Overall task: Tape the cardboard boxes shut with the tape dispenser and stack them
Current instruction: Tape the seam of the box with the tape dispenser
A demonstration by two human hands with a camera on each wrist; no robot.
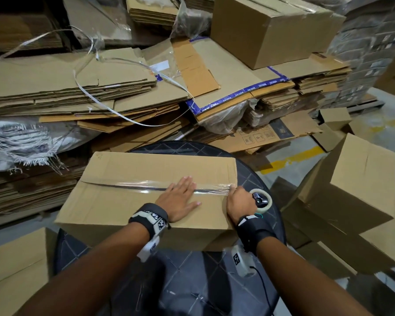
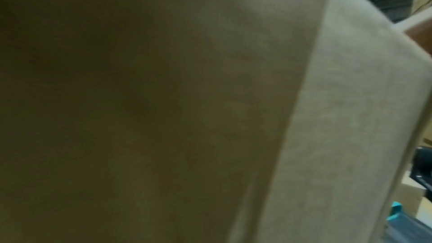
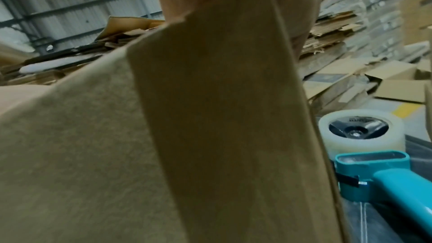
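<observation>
Cardboard box (image 1: 151,192) lies on the round dark table (image 1: 192,281), clear tape strip (image 1: 146,187) running along its top seam. Left hand (image 1: 180,199) lies flat on the lid, fingers straight and spread across the tape. Right hand (image 1: 238,201) sits at the box's right edge, fingertips on the tape end; its grip cannot be made out. Teal-handled tape dispenser (image 3: 374,163) lies on the table just beside that end.

Two hands (image 1: 180,199); one tape dispenser (image 3: 364,156); one round table (image 1: 255,179)
</observation>
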